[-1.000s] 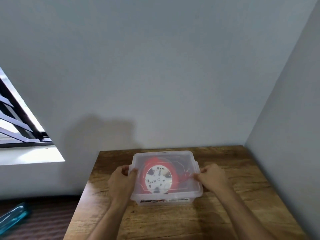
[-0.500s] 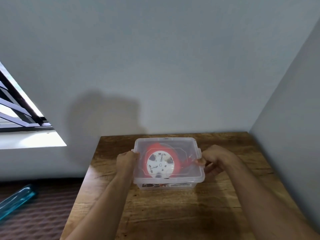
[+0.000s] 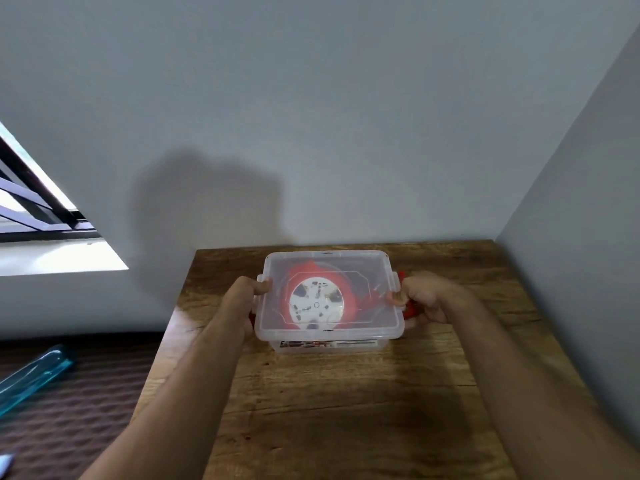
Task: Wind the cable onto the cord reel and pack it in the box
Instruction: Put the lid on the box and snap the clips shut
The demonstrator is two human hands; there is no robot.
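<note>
A clear plastic box [image 3: 379, 327] with its lid on stands at the back middle of the wooden table [image 3: 346, 403]. Through the lid I see the red cord reel [image 3: 317, 301] with a white round face lying flat inside. My left hand [image 3: 244, 299] grips the box's left side, thumb on the lid's edge. My right hand [image 3: 424, 297] grips the right side, fingers curled over a red latch [image 3: 410, 310] there. The cable itself is hidden under the cloudy lid.
Grey walls close in behind the table and along its right side. A window [image 3: 31, 216] with dark bars is at the left. Past the table's left edge lies a dark ribbed surface with a long blue translucent object [image 3: 33, 377] on it.
Both hands have shifted from resting on the lid's edges to clasping the box's two sides at the latches. The view has tilted, so the box sits higher in frame.
</note>
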